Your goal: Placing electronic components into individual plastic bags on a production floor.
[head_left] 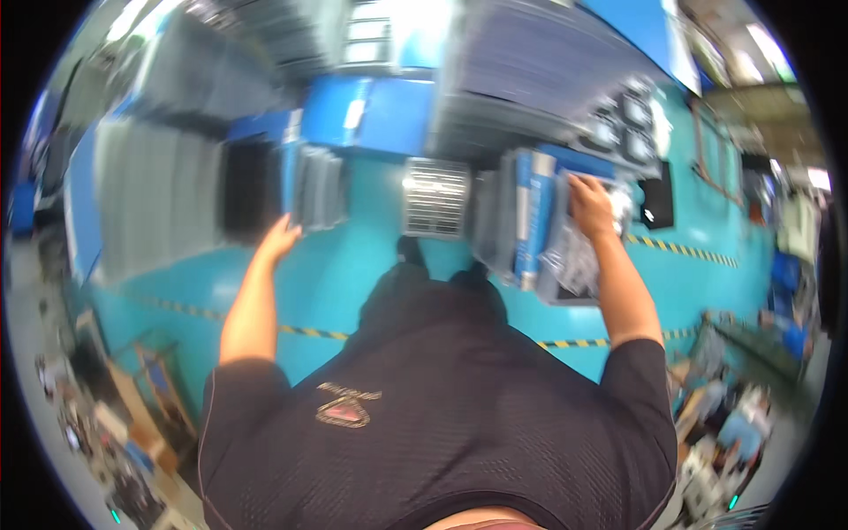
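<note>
Container handling seems to be in hand: the right hand (590, 205) is placed at the upper edge of the grey bin (579, 301) with clear plastic (572, 263), the left hand (282, 237) just beside the grey trays (320, 190); whether either is grasping cannot be told. A secure edge hold appears called for. Writing on the blue boxes (535, 225) and shirt emblem (343, 412) cannot be read.

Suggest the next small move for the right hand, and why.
I'd probably ease the right hand up slightly before shifting anything: crumpled clear plastic lies close beside the forearm and might snag. Whether the fingers grip anything is unclear.
</note>
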Tool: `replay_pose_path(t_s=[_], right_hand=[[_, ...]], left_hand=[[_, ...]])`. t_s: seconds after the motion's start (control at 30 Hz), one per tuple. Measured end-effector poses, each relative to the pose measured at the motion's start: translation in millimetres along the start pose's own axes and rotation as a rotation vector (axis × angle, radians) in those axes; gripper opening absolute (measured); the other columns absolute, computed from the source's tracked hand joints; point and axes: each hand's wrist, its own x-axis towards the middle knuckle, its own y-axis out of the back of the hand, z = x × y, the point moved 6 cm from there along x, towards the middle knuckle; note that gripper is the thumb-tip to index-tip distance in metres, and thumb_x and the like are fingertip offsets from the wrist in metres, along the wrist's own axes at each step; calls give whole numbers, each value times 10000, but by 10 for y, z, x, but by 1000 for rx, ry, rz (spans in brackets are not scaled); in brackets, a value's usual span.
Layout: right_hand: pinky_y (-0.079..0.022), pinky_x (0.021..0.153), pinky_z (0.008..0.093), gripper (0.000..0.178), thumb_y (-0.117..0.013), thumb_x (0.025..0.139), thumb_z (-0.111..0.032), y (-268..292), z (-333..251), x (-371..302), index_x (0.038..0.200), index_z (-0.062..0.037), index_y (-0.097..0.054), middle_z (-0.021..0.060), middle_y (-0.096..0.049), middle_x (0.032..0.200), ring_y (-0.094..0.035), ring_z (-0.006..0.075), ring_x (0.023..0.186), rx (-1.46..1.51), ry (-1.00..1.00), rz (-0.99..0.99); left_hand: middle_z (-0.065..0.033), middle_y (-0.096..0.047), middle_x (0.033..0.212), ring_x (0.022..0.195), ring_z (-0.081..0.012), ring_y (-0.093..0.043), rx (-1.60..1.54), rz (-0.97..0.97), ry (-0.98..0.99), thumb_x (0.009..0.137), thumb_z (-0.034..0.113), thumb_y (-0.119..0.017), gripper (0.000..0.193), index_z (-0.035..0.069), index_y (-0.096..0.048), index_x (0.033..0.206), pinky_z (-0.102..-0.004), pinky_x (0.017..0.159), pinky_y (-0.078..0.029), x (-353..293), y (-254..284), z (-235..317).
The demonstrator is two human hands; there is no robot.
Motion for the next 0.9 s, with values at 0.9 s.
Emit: replay_pose_path(t_s=[0.9], right_hand=[[-572,820,461,212,-486,955,-171,-71,364,-3,1078,-35,-593,194,-677,1069,-699,372,992,4,-215,-267]], left_hand=[[-109,-590,1341,1228,-211,-556,-167,-495,-494,958,193,-593,471,10,-521,1385,-347,1043,-428,-1439,-3693,4842]])
